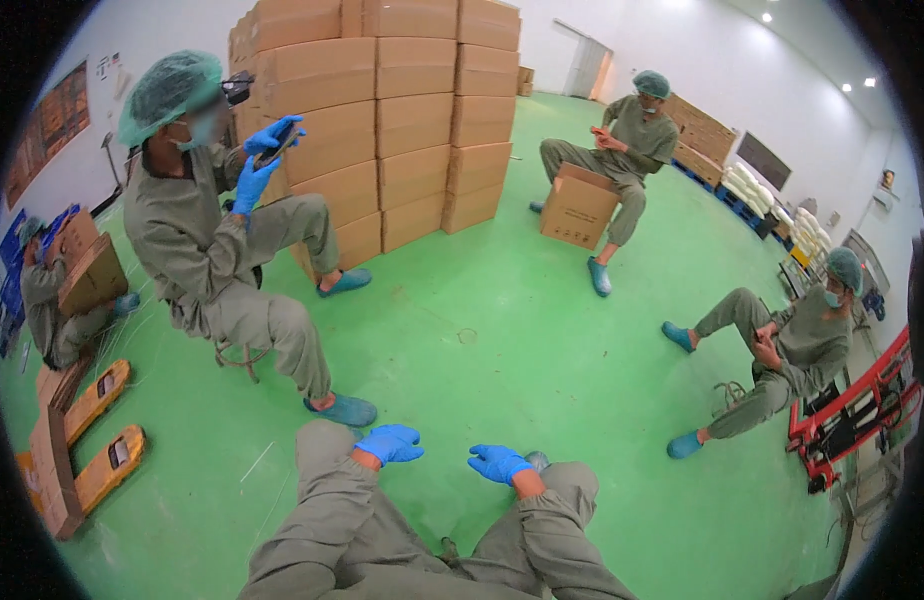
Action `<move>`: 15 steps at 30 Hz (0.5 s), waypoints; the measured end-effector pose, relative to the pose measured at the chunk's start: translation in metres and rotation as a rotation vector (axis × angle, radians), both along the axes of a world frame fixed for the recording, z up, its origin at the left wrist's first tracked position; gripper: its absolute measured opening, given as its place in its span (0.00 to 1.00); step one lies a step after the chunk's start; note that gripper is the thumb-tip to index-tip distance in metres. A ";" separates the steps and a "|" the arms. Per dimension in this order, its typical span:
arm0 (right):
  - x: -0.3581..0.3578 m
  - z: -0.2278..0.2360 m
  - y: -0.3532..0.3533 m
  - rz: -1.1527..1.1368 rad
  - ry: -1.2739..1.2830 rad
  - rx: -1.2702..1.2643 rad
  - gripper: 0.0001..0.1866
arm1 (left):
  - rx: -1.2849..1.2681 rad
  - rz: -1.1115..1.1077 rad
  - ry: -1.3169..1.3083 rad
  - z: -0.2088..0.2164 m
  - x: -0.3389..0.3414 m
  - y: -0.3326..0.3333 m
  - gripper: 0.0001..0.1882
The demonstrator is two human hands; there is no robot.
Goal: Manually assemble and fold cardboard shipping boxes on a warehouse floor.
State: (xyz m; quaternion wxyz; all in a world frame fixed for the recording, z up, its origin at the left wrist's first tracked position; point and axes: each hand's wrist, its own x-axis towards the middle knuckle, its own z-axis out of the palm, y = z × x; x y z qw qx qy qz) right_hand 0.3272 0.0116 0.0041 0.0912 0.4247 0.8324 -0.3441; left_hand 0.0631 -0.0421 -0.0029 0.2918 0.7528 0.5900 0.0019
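My left hand [390,443], in a blue glove, hovers by my left knee with its fingers stretched toward the middle. Facing it, my right hand [499,463] wears a matching glove and rests its wrist near my right thigh. Both hands are open and hold nothing; a gap of green floor [447,440] shows between them. My legs [422,520], in grey-green trousers, are spread below my forearms.
Stacked cardboard boxes [382,110] rise ahead. To the left, a seated person [217,230] holds a phone; two more people [622,140] sit at the right, one behind an open carton [579,207]. Yellow pallet-jack forks [110,470] lie left; red lifting equipment [832,425] stands right.
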 end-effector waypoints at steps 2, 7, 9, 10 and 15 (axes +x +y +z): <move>-0.005 0.002 -0.002 0.035 0.024 -0.017 0.26 | 0.000 0.020 -0.009 0.000 -0.005 -0.005 0.25; 0.008 0.005 0.004 -0.006 0.062 0.053 0.26 | 0.153 0.033 -0.037 -0.013 0.003 0.006 0.20; 0.010 0.017 0.003 -0.041 0.056 0.022 0.26 | 0.016 0.077 0.025 0.009 0.013 0.005 0.21; 0.013 0.014 0.002 -0.047 0.055 0.029 0.26 | 0.039 0.093 0.008 0.004 0.015 0.007 0.20; 0.008 0.005 0.003 -0.048 0.046 0.020 0.24 | 0.052 0.117 -0.033 -0.003 0.012 0.005 0.18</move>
